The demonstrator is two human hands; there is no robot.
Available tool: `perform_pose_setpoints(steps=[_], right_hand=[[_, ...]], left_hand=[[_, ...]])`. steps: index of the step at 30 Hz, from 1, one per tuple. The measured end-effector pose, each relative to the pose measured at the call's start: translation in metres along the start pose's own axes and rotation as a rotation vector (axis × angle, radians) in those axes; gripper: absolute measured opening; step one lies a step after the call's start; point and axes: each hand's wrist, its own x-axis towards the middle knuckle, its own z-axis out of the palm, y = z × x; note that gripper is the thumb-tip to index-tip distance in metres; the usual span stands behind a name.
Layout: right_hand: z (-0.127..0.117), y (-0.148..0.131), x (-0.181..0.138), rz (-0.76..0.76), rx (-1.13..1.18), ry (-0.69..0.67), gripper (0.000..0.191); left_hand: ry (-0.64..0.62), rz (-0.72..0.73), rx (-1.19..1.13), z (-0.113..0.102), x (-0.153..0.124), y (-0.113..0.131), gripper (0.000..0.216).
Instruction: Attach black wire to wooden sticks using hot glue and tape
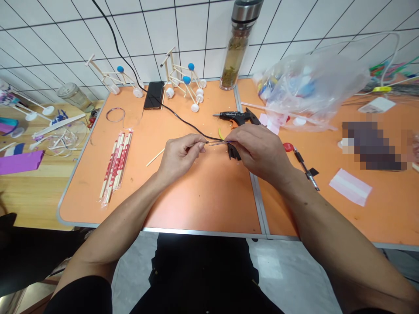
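Note:
My left hand (181, 155) is closed in a pinch at the middle of the orange table (199, 209). Facing it, my right hand (262, 148) is also pinched shut. A thin wire-like strand (216, 143) runs between the two sets of fingertips; its exact kind is too fine to make out. Just beyond my right hand lies a black glue gun (231, 115) with an orange trigger, its nozzle to the left. Partly covered by that hand are a black object (233, 151) and a small yellow curved piece (220, 133). A thin wooden stick (155, 157) lies beside my left hand.
Wrapped chopsticks (117, 165) and a wire coil (115, 115) lie left. Toward the tiled wall are a phone (153, 95), stick models (183, 80) with blue balls, and a glass bottle (233, 56). A black cable crosses the table. Right: plastic bag (310, 91), pen (306, 169).

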Motion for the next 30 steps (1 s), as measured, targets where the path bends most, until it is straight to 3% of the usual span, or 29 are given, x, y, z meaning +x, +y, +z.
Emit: perform_pose_setpoints(steps=[8, 23, 30], right_hand=[[-0.0014, -0.0010, 0.0008, 0.001, -0.014, -0.006, 0.027], [-0.0027, 0.0011, 0.0008, -0.003, -0.009, -0.013, 0.026], [0.0021, -0.0025, -0.0007, 0.053, -0.009, 0.014, 0.028]], left_hand=[[0.000, -0.078, -0.137, 0.0020, 0.0002, -0.0015, 0.045], [0.004, -0.085, -0.217, 0.0029, 0.0015, -0.0015, 0.042], [0.005, -0.210, -0.333, 0.0022, 0.0052, 0.0035, 0.044]])
